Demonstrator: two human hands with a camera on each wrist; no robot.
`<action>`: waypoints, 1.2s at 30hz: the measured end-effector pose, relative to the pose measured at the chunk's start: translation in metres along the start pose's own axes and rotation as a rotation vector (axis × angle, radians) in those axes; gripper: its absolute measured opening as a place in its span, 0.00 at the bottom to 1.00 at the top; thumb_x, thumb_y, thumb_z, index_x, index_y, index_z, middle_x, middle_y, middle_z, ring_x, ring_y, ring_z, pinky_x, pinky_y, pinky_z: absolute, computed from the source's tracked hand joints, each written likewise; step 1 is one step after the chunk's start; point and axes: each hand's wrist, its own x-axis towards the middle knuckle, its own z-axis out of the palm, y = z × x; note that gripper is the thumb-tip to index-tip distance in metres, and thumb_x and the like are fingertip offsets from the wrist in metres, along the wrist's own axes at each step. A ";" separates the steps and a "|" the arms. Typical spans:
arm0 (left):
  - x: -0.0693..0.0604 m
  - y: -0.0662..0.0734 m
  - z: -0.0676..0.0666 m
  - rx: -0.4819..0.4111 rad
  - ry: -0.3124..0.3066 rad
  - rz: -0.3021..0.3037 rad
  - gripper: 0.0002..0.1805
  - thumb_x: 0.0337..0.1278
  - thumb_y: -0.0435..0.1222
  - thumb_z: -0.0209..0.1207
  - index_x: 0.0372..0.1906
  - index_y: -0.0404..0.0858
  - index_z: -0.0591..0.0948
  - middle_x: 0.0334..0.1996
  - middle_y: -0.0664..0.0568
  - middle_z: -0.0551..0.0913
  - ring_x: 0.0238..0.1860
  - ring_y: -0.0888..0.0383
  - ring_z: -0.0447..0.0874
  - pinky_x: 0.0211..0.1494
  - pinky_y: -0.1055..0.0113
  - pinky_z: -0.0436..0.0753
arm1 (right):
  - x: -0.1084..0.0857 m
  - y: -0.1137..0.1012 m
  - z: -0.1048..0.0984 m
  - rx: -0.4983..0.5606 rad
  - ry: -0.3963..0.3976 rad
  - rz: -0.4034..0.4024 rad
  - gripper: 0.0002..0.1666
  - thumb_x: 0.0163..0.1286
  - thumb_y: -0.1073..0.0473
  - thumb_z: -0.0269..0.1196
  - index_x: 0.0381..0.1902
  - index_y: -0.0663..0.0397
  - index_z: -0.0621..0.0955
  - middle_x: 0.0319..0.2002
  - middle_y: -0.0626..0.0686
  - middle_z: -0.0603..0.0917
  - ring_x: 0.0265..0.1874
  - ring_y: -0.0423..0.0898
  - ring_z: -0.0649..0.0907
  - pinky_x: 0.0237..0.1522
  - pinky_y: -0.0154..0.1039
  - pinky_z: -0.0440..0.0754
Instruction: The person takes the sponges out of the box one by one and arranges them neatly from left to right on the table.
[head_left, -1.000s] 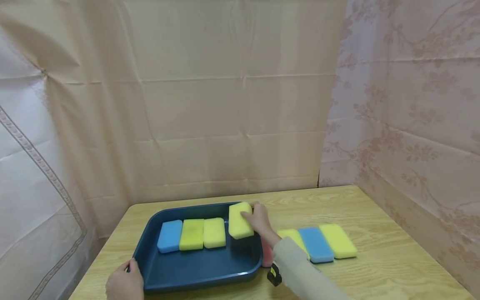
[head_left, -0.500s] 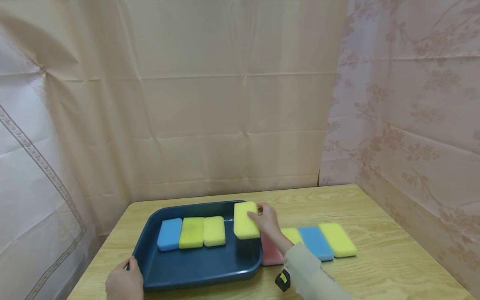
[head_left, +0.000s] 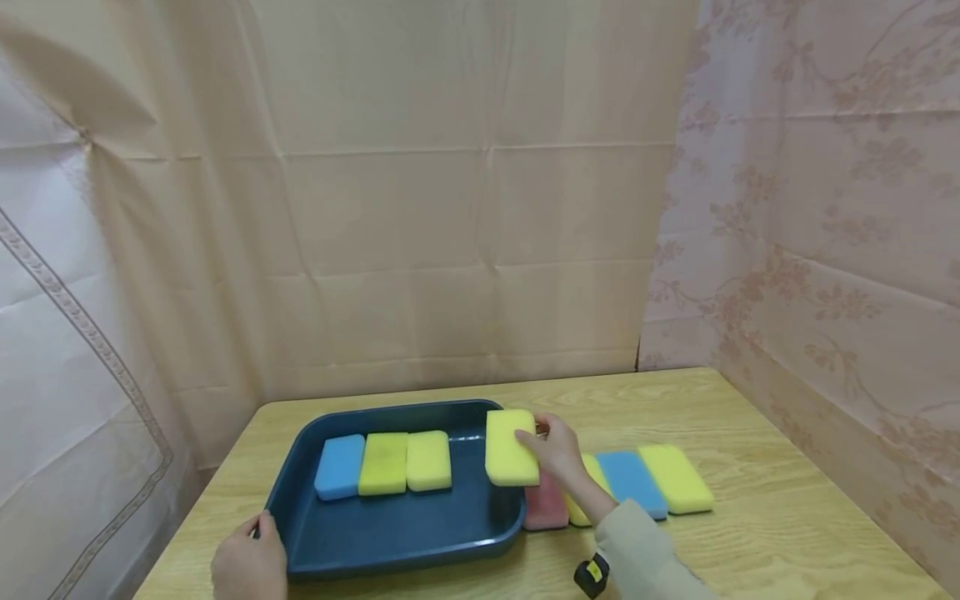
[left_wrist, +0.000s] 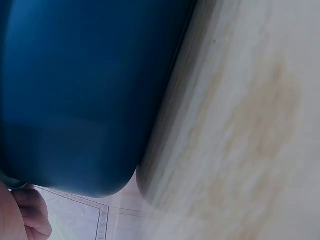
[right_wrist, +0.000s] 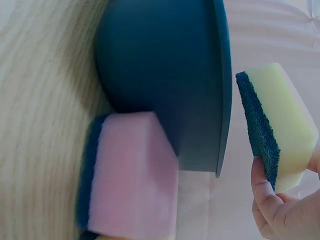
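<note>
A beige curtain point(head_left: 450, 208) hangs behind the wood-grain worktop point(head_left: 787, 517), where the held yellow sponge point(head_left: 512, 450) is in the air by the right-hand end of the dark blue tray point(head_left: 390, 533). The right hand point(head_left: 562, 454) pinches it by its near side, a finger against its dark scouring layer. Over the last second it has shifted rightward, from over the tray's inside towards its rim, and the pink sponge point(head_left: 545, 504) just beside the tray has come into fuller view. Inside the tray, the blue sponge point(head_left: 340, 468) and two yellow sponges point(head_left: 428, 461) lie side by side, unchanged. Beyond the pink one, the row on the worktop runs yellow, blue point(head_left: 633, 487), yellow point(head_left: 675, 479). The left hand point(head_left: 251, 558) keeps its grip on the tray's near left corner. This looks like mid-carry: the sponge is not yet set down, and the shift seems to lead away from the trio in the tray.
</note>
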 end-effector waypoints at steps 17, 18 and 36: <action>0.003 -0.004 0.003 -0.024 0.004 0.001 0.22 0.63 0.42 0.42 0.49 0.28 0.75 0.47 0.31 0.73 0.49 0.35 0.70 0.51 0.45 0.68 | -0.025 0.021 -0.024 0.129 -0.063 0.046 0.23 0.58 0.60 0.63 0.47 0.73 0.74 0.31 0.55 0.75 0.25 0.44 0.74 0.23 0.37 0.76; 0.004 -0.005 0.004 -0.019 0.014 0.005 0.22 0.63 0.42 0.43 0.48 0.28 0.75 0.47 0.31 0.74 0.49 0.36 0.70 0.50 0.45 0.69 | -0.026 0.021 -0.025 0.146 -0.069 0.058 0.23 0.58 0.61 0.62 0.47 0.72 0.74 0.30 0.55 0.75 0.25 0.44 0.74 0.23 0.38 0.77; 0.019 -0.015 0.021 0.020 0.064 0.028 0.21 0.63 0.41 0.44 0.47 0.29 0.77 0.45 0.32 0.76 0.46 0.37 0.73 0.48 0.46 0.71 | -0.045 0.043 -0.052 0.194 -0.165 0.157 0.29 0.60 0.59 0.60 0.51 0.79 0.67 0.37 0.60 0.75 0.33 0.49 0.76 0.31 0.43 0.80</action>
